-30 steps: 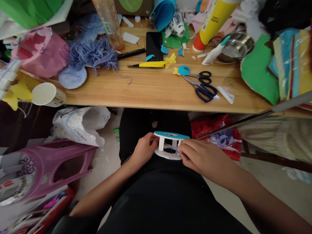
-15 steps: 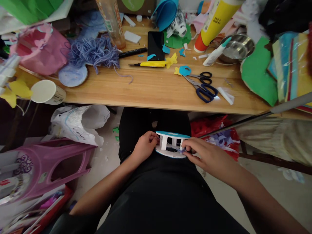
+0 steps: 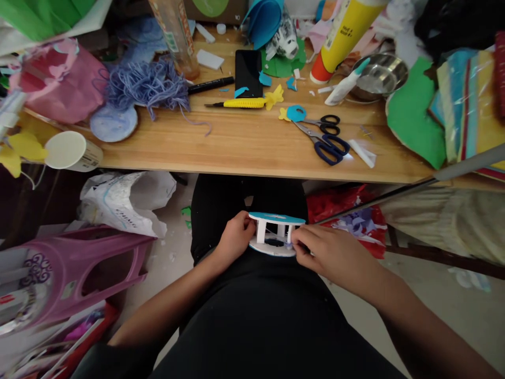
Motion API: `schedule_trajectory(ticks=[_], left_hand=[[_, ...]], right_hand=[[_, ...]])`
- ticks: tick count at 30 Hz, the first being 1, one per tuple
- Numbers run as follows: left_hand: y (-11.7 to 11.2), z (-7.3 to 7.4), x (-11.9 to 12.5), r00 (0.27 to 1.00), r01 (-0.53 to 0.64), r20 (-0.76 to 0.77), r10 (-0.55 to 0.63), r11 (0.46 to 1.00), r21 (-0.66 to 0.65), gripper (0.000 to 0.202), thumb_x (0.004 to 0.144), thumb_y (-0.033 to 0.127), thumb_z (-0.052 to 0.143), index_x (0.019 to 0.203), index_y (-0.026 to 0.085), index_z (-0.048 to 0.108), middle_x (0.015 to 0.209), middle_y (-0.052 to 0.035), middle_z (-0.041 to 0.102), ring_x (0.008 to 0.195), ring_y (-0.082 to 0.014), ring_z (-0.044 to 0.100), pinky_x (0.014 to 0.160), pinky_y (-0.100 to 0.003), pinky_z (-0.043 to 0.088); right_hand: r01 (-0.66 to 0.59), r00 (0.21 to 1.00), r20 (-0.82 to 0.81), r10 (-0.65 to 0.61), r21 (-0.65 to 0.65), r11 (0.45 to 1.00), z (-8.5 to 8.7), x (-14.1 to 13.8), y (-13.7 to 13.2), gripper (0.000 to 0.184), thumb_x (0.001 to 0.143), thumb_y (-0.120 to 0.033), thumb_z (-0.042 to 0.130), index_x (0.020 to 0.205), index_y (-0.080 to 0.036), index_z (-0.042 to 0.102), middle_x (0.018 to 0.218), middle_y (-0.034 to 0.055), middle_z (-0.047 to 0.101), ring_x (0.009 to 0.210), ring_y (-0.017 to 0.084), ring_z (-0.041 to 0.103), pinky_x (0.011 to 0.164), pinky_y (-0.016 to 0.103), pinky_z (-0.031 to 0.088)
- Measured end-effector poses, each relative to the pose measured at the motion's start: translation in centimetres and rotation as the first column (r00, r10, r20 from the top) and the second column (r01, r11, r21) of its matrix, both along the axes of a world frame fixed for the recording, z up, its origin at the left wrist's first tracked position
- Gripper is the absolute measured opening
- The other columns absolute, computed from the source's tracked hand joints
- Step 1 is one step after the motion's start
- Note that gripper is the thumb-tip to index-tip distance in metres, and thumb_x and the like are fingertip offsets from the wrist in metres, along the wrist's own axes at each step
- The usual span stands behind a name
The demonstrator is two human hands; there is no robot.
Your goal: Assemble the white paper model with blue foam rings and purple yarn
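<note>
A small foam model (image 3: 276,231) rests on my lap: a blue round top on white pillars over a white round base. My left hand (image 3: 233,238) is curled round its left edge. My right hand (image 3: 327,252) pinches at its right side, near the base and a pillar. Both hands are closed on the model, below the front edge of the wooden table (image 3: 244,147).
On the table lie blue-handled scissors (image 3: 325,141), a yellow craft knife (image 3: 240,103), a black phone (image 3: 248,73), purple yarn (image 3: 148,87), a yellow glue bottle (image 3: 341,37), a steel bowl (image 3: 379,76) and green foam (image 3: 416,123). A pink stool (image 3: 79,268) and a white bag (image 3: 126,200) sit at my left.
My right hand drew back from the model's right side and has closed in on it again. The left hand and the model have hardly moved.
</note>
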State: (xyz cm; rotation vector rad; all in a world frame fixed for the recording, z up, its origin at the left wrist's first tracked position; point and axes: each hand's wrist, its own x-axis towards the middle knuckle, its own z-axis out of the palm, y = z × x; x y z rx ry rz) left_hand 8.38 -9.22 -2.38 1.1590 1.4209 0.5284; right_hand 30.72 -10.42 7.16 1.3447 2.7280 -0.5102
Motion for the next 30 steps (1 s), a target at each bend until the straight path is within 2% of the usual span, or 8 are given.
schedule_trajectory(ticks=[4,8,12,14,18,22,27,30], left_hand=[[-0.1,0.1,0.1,0.999,0.001,-0.053,0.001,1.000,0.031,0.010,0.085,0.015,0.056,0.075,0.018,0.056,0.069,0.0016,0.062,0.066,-0.0137,0.055,0.060,-0.024,0.035],[-0.1,-0.1,-0.2,0.999,0.002,-0.048,-0.001,1.000,0.026,0.008,0.085,0.016,0.056,0.077,0.018,0.058,0.069,0.0017,0.062,0.064,-0.0139,0.056,0.059,-0.024,0.036],[0.0,-0.8,-0.4,1.000,-0.011,0.013,0.011,1.000,-0.011,0.007,0.085,0.018,0.056,0.080,0.017,0.061,0.070,0.0012,0.065,0.063,-0.0137,0.059,0.057,-0.023,0.038],[0.1,-1.4,-0.5,0.999,-0.029,0.043,0.030,0.999,-0.025,0.007,0.084,0.018,0.056,0.080,0.017,0.061,0.067,0.0023,0.064,0.061,-0.0129,0.058,0.055,-0.022,0.037],[0.2,-2.2,-0.4,0.993,-0.062,0.099,0.067,0.997,-0.053,0.006,0.082,0.019,0.058,0.077,0.017,0.060,0.058,0.0058,0.057,0.053,-0.0107,0.051,0.051,-0.021,0.034],[0.2,-2.3,-0.2,0.985,-0.087,0.140,0.099,0.992,-0.087,0.004,0.081,0.018,0.059,0.078,0.017,0.061,0.060,0.0040,0.061,0.054,-0.0108,0.055,0.050,-0.020,0.036],[0.5,-2.2,-0.4,0.970,-0.101,0.205,0.131,0.983,-0.150,0.005,0.082,0.017,0.060,0.081,0.016,0.065,0.068,-0.0002,0.070,0.060,-0.0129,0.065,0.057,-0.022,0.048],[0.6,-2.6,-0.6,0.961,-0.094,0.239,0.137,0.978,-0.184,0.008,0.082,0.015,0.060,0.082,0.015,0.068,0.065,-0.0003,0.070,0.057,-0.0123,0.064,0.060,-0.024,0.052]], right_hand=[[-0.028,0.993,0.115,0.016,0.098,0.995,1.1,-2.1,-0.6,0.012,0.086,-0.010,0.056,0.080,-0.020,0.058,0.075,0.0044,0.067,0.064,0.020,0.064,0.056,0.033,0.041],[0.001,0.982,0.187,-0.014,0.069,0.998,1.4,-3.2,-1.4,0.012,0.086,-0.007,0.058,0.084,-0.019,0.061,0.080,0.0069,0.068,0.066,0.024,0.066,0.055,0.035,0.045],[0.033,0.998,-0.056,-0.035,-0.031,0.999,1.0,-1.4,-1.3,0.014,0.096,-0.016,0.053,0.103,-0.020,0.065,0.099,0.0074,0.072,0.087,0.024,0.069,0.073,0.037,0.054],[0.121,0.971,-0.191,-0.141,-0.115,0.986,0.5,0.1,-1.2,0.016,0.100,-0.025,0.051,0.111,-0.023,0.062,0.105,0.0064,0.071,0.093,0.022,0.069,0.078,0.036,0.054],[0.332,0.864,-0.280,-0.419,-0.308,0.891,-0.6,1.5,-1.9,0.022,0.100,-0.039,0.052,0.115,-0.024,0.058,0.109,0.0070,0.070,0.095,0.021,0.068,0.078,0.034,0.056],[0.429,0.810,-0.243,-0.533,-0.374,0.822,-1.6,-0.3,-3.0,0.042,0.093,-0.048,0.060,0.126,-0.022,0.055,0.117,0.0112,0.069,0.104,0.027,0.067,0.085,0.043,0.055],[0.541,0.702,-0.208,-0.681,-0.466,0.700,-2.2,-2.3,-3.0,0.033,0.096,-0.051,0.053,0.101,-0.021,0.066,0.095,0.0089,0.072,0.084,0.024,0.068,0.073,0.038,0.054],[0.537,0.630,-0.269,-0.729,-0.527,0.659,-2.7,-2.3,-2.8,0.028,0.096,-0.047,0.055,0.093,-0.022,0.068,0.087,0.0065,0.073,0.078,0.023,0.069,0.066,0.034,0.053]])
